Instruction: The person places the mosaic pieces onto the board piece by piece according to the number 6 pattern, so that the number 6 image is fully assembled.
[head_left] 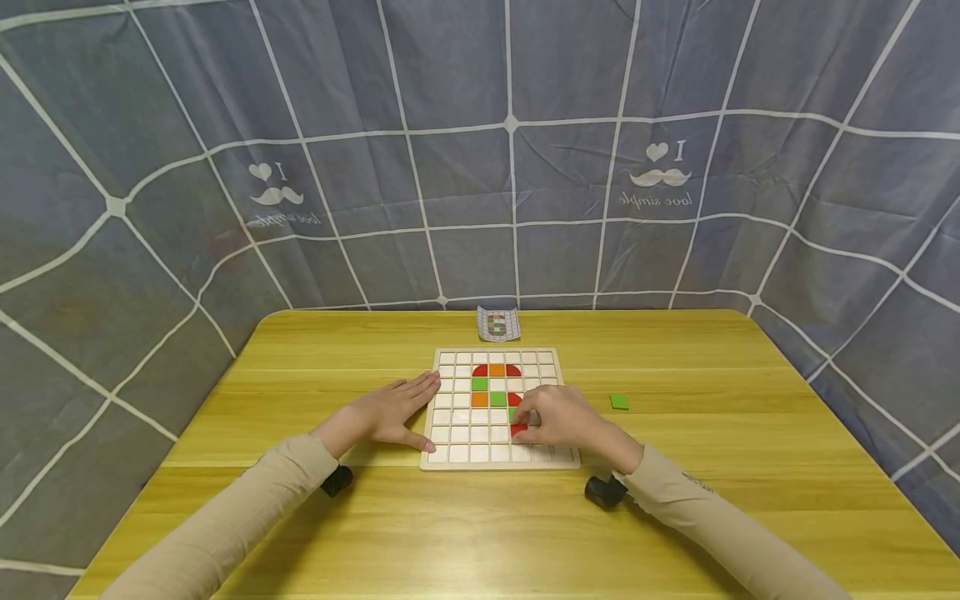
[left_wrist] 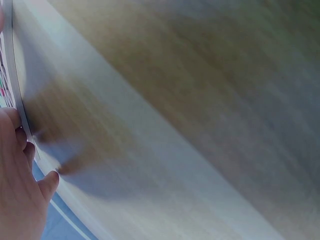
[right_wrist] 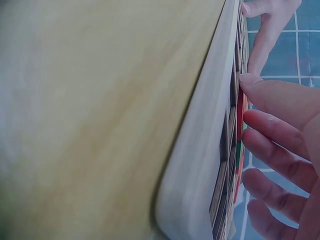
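A square wooden grid board (head_left: pixel 450 467) lies on the table, with red, orange and green tiles set in some of its cells. My left hand (head_left: pixel 393 411) rests at the board's left edge, fingers spread and the thumb near the lower left corner. Over the board's right side, my right hand (head_left: pixel 562 415) holds a red tile (head_left: pixel 518 430) between thumb and index finger, at a cell low in the grid. The right wrist view shows that red tile (right_wrist: pixel 240 114) low against the board, beside the fingertips. Part of a green tile (head_left: pixel 512 414) shows just above it.
A loose green tile (head_left: pixel 618 402) lies on the table right of the board. Behind the board stands a small pattern card (head_left: pixel 498 325) with a coloured grid picture. A grey-blue checked curtain (head_left: pixel 465 183) surrounds the wooden table (head_left: pixel 360 533).
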